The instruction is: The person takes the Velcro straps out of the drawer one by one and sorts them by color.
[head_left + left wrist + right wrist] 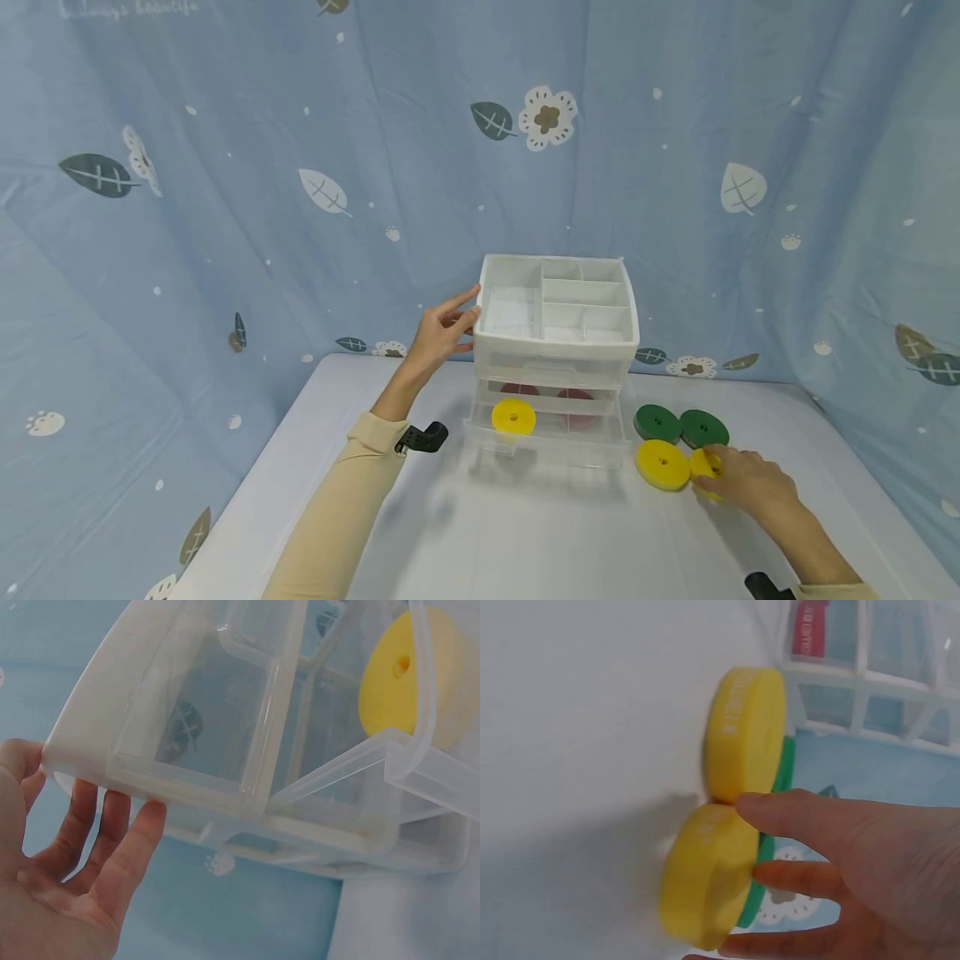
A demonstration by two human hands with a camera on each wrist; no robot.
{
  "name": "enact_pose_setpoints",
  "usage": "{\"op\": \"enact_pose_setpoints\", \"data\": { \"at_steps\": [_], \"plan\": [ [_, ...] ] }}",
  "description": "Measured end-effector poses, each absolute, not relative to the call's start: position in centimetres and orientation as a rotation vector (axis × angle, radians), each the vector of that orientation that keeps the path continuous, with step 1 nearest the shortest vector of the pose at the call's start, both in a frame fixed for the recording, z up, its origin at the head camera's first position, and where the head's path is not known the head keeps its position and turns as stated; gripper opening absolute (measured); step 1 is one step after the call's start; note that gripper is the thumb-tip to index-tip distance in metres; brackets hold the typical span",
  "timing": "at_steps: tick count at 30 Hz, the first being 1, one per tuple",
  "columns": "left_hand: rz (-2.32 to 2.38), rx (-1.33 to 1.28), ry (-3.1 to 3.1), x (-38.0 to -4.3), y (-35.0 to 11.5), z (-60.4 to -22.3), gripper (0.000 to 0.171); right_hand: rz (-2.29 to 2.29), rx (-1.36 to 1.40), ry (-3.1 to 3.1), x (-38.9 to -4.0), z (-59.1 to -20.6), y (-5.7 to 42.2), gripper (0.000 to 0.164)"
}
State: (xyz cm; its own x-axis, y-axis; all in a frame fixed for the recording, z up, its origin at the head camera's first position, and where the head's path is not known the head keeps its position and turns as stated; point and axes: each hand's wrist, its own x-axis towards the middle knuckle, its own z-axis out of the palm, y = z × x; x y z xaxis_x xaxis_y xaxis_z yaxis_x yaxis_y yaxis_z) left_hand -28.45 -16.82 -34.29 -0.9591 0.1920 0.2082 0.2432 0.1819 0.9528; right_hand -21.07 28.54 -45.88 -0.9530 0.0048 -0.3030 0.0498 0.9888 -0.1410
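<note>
My left hand (438, 333) touches the left side of a white storage unit (557, 340) with clear drawers, its fingertips along the edge under the white top. A lower clear drawer (551, 454) is pulled out. In it sits a yellow disc (513, 417) with a small centre hole, and reddish discs (520, 389) show through a drawer above. To the right, my right hand (750, 483) grips a second yellow disc (709, 877) around its rim. A third yellow disc (663, 465) lies against it, white lettering on its edge in the right wrist view.
Two green discs (657, 423) lie just behind the yellow ones, right of the unit. Divided compartments (587, 292) form the unit's top. A blue patterned curtain (420, 167) hangs behind the white table (525, 542).
</note>
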Motion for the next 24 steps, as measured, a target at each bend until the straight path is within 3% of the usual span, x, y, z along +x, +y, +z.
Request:
{"op": "enact_pose_setpoints", "data": {
  "at_steps": [14,24],
  "plan": [
    [-1.947,-0.443,-2.346,-30.4,-17.2,-36.4,0.046,-0.254,-0.062,2.961,-20.7,-41.9,26.7,0.076],
    [-1.908,-0.451,-2.338,-30.7,-17.2,-37.0,0.045,-0.291,-0.204,3.111,-19.8,-38.1,21.9,0.057]
  ]
}}
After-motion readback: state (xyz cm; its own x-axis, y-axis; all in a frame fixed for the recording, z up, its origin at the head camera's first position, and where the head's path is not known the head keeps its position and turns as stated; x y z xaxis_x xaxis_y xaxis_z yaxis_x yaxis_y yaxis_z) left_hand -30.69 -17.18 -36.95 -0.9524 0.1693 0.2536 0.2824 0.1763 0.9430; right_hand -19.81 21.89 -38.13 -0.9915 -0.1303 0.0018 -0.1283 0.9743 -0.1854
